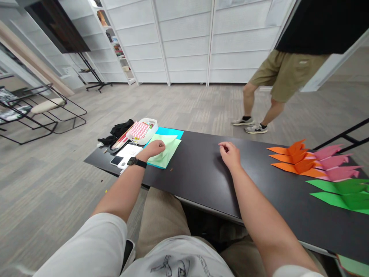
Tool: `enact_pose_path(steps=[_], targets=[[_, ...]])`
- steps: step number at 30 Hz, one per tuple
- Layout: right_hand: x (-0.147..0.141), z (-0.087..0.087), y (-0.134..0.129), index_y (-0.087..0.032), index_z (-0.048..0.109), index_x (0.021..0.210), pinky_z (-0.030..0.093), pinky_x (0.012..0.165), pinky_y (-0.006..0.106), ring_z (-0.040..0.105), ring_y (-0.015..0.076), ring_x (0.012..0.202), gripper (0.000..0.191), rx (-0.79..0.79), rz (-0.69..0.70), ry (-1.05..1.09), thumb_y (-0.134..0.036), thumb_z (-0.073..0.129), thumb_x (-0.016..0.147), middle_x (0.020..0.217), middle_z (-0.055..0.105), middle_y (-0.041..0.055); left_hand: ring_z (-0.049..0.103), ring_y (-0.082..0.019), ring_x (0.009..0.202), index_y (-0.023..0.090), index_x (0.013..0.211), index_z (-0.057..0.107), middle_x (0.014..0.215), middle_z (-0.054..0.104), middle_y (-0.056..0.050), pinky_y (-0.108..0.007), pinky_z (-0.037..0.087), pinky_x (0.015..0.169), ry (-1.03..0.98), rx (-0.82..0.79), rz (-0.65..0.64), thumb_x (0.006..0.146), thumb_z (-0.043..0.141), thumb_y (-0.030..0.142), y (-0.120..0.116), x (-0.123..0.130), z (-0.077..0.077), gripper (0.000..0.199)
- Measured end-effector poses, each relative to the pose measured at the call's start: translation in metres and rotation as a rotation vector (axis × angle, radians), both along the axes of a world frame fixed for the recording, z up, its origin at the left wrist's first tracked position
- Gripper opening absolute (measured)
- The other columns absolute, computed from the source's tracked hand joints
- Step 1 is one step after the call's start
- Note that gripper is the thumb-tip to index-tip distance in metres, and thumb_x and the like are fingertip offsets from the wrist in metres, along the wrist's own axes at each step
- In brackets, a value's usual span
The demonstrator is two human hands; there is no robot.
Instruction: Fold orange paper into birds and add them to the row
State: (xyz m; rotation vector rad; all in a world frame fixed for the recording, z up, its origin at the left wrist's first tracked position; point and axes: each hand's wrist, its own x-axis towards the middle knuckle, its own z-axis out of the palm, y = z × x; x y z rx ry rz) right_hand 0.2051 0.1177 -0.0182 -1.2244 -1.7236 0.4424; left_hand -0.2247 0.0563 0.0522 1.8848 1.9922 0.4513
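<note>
My left hand [153, 150], with a black watch on its wrist, is closed on a light green paper sheet [170, 151]. The sheet bulges upward near the fingers. It lies over other green paper and blue paper [173, 133] at the left of the dark table. My right hand [231, 154] hovers over or rests on the middle of the table. Its fingers are curled in, and nothing shows in them. Folded paper shapes stand in rows at the right: orange ones [294, 157], pink ones [336, 163] and green ones [343, 192].
The dark table [198, 181] spans the front. On its left end are a white basket [154, 129], a phone [117, 160], white papers and a black cloth item [121, 129]. A person [284, 73] in shorts stands beyond the table. A metal-framed chair [49, 105] is at far left.
</note>
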Motion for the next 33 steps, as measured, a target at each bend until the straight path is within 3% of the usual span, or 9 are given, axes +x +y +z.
enact_pose_path(steps=[4,9,12,15,19,22,25,29,33], targets=[[0.0,0.001,0.0,-0.024,0.077,0.097,0.054,0.084,0.039,0.067,0.024,0.081,0.024,-0.018,0.003,-0.012,-0.031,0.055,0.092,0.094,0.076,0.0077,0.072,-0.028,0.091,0.021,0.085,0.072,0.093,0.078,-0.008,-0.039,0.056,0.09,0.038,0.057,0.082,0.076,0.06,0.037,-0.001,-0.009,0.023,0.022],[0.0,0.003,0.0,-0.024,0.077,0.098,0.055,0.086,0.039,0.068,0.0245,0.085,0.025,-0.066,-0.009,-0.017,-0.031,0.053,0.093,0.099,0.077,0.0083,0.07,-0.025,0.092,0.022,0.088,0.07,0.097,0.076,-0.006,-0.037,0.056,0.092,0.118,0.295,0.087,0.084,0.057,0.036,-0.003,-0.004,0.076,0.02],[0.002,0.003,0.001,-0.024,0.077,0.099,0.055,0.087,0.038,0.067,0.0238,0.085,0.025,-0.083,-0.036,0.03,-0.032,0.054,0.092,0.098,0.076,0.0076,0.069,-0.024,0.094,0.021,0.093,0.07,0.102,0.074,-0.005,-0.038,0.056,0.096,0.154,0.418,0.02,0.088,0.058,0.035,-0.003,0.027,0.107,0.019],[0.007,0.003,0.007,-0.023,0.076,0.1,0.055,0.084,0.037,0.066,0.0228,0.084,0.027,-0.11,-0.087,0.202,-0.037,0.056,0.091,0.096,0.076,0.0069,0.067,-0.026,0.105,0.021,0.096,0.069,0.105,0.072,-0.006,-0.041,0.053,0.104,0.155,0.529,-0.214,0.094,0.057,0.035,-0.003,0.079,0.12,0.018],[0.02,0.005,0.017,-0.022,0.073,0.105,0.053,0.073,0.031,0.066,0.0193,0.079,0.036,-0.217,-0.177,0.59,-0.051,0.061,0.087,0.09,0.074,0.0037,0.067,-0.025,0.107,0.022,0.1,0.069,0.107,0.071,-0.007,-0.04,0.053,0.102,0.086,0.501,-0.575,0.098,0.055,0.027,-0.002,0.161,0.096,0.015],[0.036,0.01,0.022,-0.022,0.072,0.102,0.048,0.065,0.026,0.066,0.0154,0.075,0.04,-0.259,-0.242,0.829,-0.058,0.064,0.085,0.09,0.073,0.0016,0.068,-0.024,0.103,0.022,0.097,0.07,0.109,0.072,-0.007,-0.039,0.054,0.098,0.097,0.408,-0.824,0.095,0.059,0.02,0.0,0.21,0.055,0.011],[0.054,0.014,0.026,-0.023,0.07,0.098,0.046,0.062,0.023,0.064,0.0131,0.071,0.038,-0.289,-0.3,0.977,-0.058,0.067,0.083,0.085,0.071,-0.0007,0.07,-0.023,0.097,0.022,0.093,0.072,0.106,0.074,-0.006,-0.04,0.054,0.095,0.127,0.324,-0.989,0.094,0.062,0.02,0.001,0.238,0.016,0.01],[0.07,0.018,0.029,-0.024,0.068,0.096,0.046,0.06,0.022,0.064,0.0127,0.069,0.034,-0.303,-0.342,1.039,-0.054,0.069,0.081,0.081,0.069,-0.0021,0.071,-0.023,0.102,0.024,0.092,0.073,0.107,0.075,-0.005,-0.04,0.055,0.1,-0.018,0.24,-1.053,0.097,0.066,0.03,0.005,0.245,-0.012,0.011],[0.07,0.019,0.027,-0.023,0.069,0.097,0.047,0.061,0.022,0.064,0.013,0.071,0.03,-0.276,-0.411,0.945,-0.05,0.068,0.083,0.082,0.07,-0.0015,0.066,-0.026,0.128,0.023,0.123,0.072,0.134,0.071,-0.011,-0.046,0.051,0.117,-0.167,0.313,-0.801,0.105,0.058,0.041,0.018,0.237,-0.032,0.029]])
